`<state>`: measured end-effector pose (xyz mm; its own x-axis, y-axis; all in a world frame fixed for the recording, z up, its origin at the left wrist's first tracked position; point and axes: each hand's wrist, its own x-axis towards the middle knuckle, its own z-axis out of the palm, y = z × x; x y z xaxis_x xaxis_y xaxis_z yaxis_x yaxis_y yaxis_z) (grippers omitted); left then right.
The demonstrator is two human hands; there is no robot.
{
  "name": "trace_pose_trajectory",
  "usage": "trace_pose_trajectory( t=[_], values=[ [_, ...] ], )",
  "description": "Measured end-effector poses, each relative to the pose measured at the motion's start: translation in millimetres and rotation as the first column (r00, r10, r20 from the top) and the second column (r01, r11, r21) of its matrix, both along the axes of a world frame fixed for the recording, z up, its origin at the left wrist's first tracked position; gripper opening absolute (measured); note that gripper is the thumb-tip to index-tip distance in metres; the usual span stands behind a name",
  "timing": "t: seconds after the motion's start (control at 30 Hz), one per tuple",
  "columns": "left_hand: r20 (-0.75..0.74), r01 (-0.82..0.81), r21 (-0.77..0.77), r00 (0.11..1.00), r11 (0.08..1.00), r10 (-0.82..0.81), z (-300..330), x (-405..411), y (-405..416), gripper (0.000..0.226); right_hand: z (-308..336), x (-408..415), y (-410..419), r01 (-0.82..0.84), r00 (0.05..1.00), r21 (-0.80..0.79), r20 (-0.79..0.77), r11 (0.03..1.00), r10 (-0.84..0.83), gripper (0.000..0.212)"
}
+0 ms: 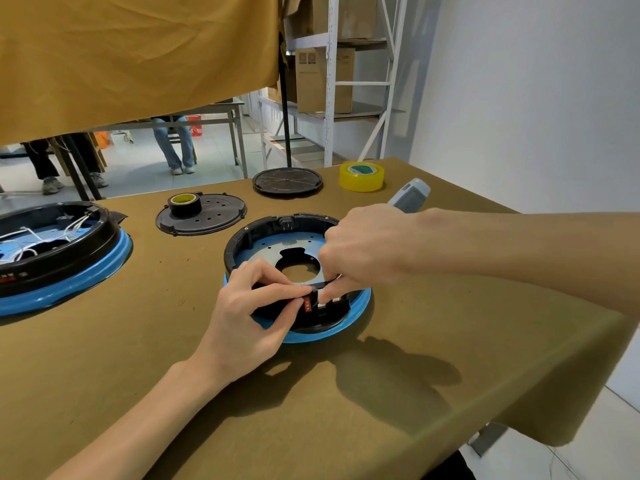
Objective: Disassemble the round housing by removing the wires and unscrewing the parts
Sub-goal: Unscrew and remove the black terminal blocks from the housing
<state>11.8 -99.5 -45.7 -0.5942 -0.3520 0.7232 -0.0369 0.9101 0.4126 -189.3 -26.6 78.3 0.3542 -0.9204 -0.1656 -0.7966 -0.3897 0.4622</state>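
Olive cloth covers the table point(381, 393); at frame centre sits the round housing point(298, 271). Both hands meet at its lower rim: left hand point(252, 317) pinches the black strip point(320, 284), right hand point(367, 251) pinching its right end.

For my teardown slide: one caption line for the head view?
Both hands, left and right, pinch a black part at the near rim of the blue-edged round housing on the table.

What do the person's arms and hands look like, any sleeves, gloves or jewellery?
Both forearms are bare as far as the picture shows, with no sleeves in view. The left hand and right hand wear no gloves, and no rings, watch or bracelets are visible.
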Motion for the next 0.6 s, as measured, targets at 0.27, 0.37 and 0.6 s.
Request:
trace_pose_trajectory(
  t=[0.27, 0.37, 0.6],
  values=[
    [0.023, -0.007, 0.003, 1.000, 1.000, 0.007, -1, 0, 2, 0.020, 12, 3, 8, 0.120, 0.993, 0.076, -0.009, 0.990, -0.120, 0.053],
    [0.025, 0.003, 0.012, 1.000, 1.000, -0.003, -2, 0, 1, 0.019, 16, 7, 14, 0.128, 0.992, 0.007, 0.005, 0.992, -0.128, 0.052],
    [-0.005, 0.005, 0.024, 1.000, 1.000, -0.005, -1, -2, 1, 0.018, 22, 22, 18, 0.108, 0.994, -0.036, -0.025, 0.993, -0.109, 0.054]
  ],
)
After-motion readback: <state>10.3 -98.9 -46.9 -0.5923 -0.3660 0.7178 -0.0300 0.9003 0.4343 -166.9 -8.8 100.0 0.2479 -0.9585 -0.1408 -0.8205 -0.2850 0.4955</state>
